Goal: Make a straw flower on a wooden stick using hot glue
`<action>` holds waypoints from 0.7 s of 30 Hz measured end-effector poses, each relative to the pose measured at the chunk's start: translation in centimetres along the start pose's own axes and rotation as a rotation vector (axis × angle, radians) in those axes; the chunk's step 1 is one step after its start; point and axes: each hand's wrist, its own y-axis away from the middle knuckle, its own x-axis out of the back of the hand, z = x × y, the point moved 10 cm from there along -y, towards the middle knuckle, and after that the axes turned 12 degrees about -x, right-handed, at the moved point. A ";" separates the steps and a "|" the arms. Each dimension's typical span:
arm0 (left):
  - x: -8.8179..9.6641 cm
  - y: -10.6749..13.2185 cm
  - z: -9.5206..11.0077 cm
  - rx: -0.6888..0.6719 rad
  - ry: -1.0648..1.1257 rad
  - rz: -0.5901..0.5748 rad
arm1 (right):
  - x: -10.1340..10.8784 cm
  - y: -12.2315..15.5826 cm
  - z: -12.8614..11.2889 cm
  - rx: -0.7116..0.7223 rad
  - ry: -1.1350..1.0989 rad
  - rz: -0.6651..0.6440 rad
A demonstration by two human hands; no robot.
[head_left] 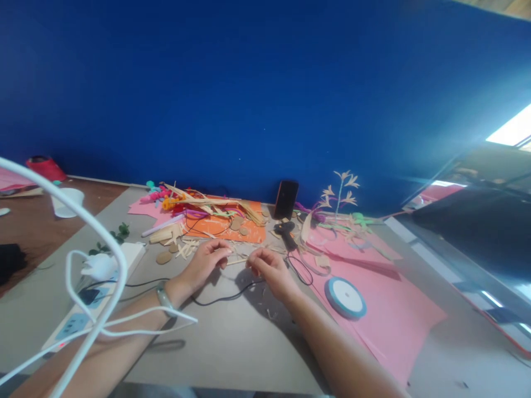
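My left hand [206,261] and my right hand [268,270] meet over the grey table [232,348], fingers pinched on the two ends of a thin pale straw strip [237,260]. A watch band sits on my left wrist. Behind the hands lie an orange sheet [219,226] piled with straw strips, coloured cords and small tan ovals. A black glue gun [287,232] lies just beyond my right hand, its black cord looping under both hands.
A pink sheet [385,309] carries a teal ribbon spool [345,297] at right. A phone [286,199] leans on the blue wall beside a straw plant shape [341,190]. At left are a white power strip [99,293], white cables, a white cup [66,202].
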 end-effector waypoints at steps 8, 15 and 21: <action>-1.2 0.4 1.1 -0.035 -0.062 -0.115 | -0.1 0.3 0.1 0.049 0.054 0.084; -1.4 0.5 1.6 -0.054 -0.127 -0.120 | -0.6 0.3 0.4 0.047 0.086 0.063; -0.8 0.3 1.8 -0.063 -0.141 -0.064 | 0.2 0.4 0.1 0.068 0.061 0.109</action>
